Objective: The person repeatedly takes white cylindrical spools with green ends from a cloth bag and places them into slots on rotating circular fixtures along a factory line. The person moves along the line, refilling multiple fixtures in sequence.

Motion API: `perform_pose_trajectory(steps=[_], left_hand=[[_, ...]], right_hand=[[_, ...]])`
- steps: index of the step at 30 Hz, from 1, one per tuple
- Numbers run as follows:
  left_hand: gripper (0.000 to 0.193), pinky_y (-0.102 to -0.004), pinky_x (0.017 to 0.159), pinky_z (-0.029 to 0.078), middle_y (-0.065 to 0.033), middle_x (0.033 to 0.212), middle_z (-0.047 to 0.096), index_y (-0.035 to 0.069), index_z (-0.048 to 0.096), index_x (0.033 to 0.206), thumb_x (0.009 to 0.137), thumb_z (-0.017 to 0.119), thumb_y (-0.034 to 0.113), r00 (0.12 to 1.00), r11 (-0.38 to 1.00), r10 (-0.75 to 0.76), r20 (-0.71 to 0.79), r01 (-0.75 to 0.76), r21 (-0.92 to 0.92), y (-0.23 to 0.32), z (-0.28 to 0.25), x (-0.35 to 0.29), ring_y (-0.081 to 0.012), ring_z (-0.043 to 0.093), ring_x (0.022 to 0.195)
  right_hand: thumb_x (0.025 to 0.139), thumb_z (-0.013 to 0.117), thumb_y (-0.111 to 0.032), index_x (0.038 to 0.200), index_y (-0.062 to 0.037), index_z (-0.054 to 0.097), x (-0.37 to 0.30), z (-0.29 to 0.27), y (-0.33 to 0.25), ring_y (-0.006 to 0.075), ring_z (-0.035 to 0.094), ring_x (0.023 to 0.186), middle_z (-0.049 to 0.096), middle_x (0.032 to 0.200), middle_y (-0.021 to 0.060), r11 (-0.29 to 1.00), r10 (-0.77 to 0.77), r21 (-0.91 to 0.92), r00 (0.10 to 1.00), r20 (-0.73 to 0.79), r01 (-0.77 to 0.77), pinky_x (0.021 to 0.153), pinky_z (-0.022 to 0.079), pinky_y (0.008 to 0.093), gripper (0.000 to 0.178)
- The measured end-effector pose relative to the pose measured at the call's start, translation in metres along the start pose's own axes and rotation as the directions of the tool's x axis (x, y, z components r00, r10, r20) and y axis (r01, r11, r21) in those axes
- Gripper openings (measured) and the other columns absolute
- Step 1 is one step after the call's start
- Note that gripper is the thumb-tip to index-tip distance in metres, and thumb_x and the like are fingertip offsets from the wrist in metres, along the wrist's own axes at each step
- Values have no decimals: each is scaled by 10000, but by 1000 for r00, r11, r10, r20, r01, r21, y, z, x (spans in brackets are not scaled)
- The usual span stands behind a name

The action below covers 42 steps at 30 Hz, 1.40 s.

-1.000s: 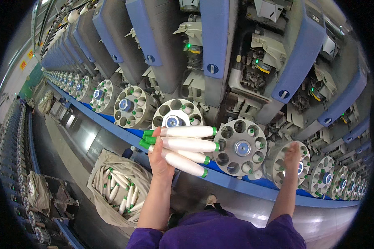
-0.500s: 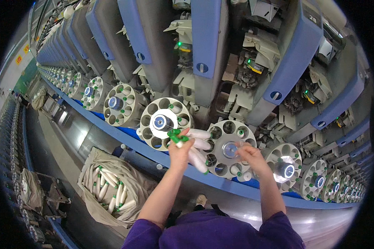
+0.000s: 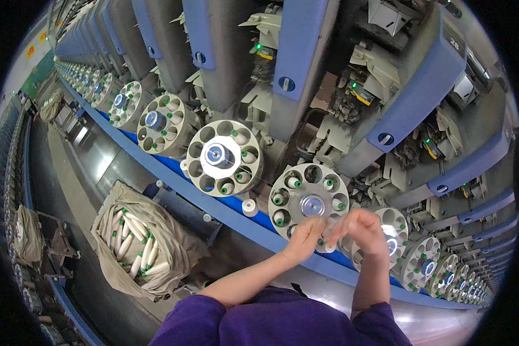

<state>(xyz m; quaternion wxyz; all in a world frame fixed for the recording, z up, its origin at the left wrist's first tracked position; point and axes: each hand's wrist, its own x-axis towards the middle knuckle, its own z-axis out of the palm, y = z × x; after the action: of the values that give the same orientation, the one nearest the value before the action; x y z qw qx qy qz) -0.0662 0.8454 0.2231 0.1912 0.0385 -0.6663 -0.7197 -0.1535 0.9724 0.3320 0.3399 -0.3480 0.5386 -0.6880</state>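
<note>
The round magazine [image 3: 297,202] in front of me has pockets around a clear-topped hub [image 3: 312,205]. Several of its pockets hold white yarn bobbins with green tips, one of them a bobbin [image 3: 294,183] at the far left. At the magazine's near edge, my left hand [image 3: 304,241] has its fingers pressed together; whatever they hold, if anything, is hidden. Close beside it on the right, my right hand [image 3: 363,232] is bent at the wrist and smeared by motion. Both hands cover the magazine's near right pockets.
A cloth-lined bin [image 3: 155,254] of white and green bobbins stands at lower left. Another magazine [image 3: 225,158] sits left of mine, with more along the blue rail [image 3: 213,209]. Tall blue-grey machine panels [image 3: 286,81] rise behind. A small white disc [image 3: 249,207] sits between the two magazines.
My left hand no longer holds the bunch of bobbins and has moved right, beside my right hand. More bobbins now sit in the magazine's left pockets. The view has shifted.
</note>
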Motion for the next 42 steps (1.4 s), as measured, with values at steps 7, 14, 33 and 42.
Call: perform_pose_trajectory(steps=[7,14,33,42], left_hand=[[364,-266,460,380,-10,525,422,101,424,674,958,418,328,935,687,-145,324,331,-646,72,-33,46,-125,435,472],[327,-400,757,491,-163,944,611,45,613,972,887,478,330,997,434,-79,-18,51,899,21,-125,82,-318,600,856],[465,-398,971,363,-177,1196,470,79,508,1154,732,661,198,905,781,167,-391,121,613,-45,-276,-27,-345,428,1160],[193,-430,770,472,-195,911,622,42,640,908,748,552,105,403,284,-332,-853,905,317,-117,-511,-289,-369,591,848]], right_hand=[[901,514,-223,1002,-18,598,30,4,48,167,623,752,641,859,78,712,371,-641,929,-4,-287,710,477,278,244],[867,568,-239,895,-47,631,37,-49,74,216,602,692,604,729,52,568,111,-808,987,-114,-157,647,473,302,204],[854,601,-224,1034,-6,570,36,-60,85,145,539,769,602,896,83,13,134,-793,787,-602,-609,706,443,265,285],[846,619,-194,985,-23,627,150,276,228,122,604,808,656,896,69,737,451,-623,877,165,-261,737,477,264,220]])
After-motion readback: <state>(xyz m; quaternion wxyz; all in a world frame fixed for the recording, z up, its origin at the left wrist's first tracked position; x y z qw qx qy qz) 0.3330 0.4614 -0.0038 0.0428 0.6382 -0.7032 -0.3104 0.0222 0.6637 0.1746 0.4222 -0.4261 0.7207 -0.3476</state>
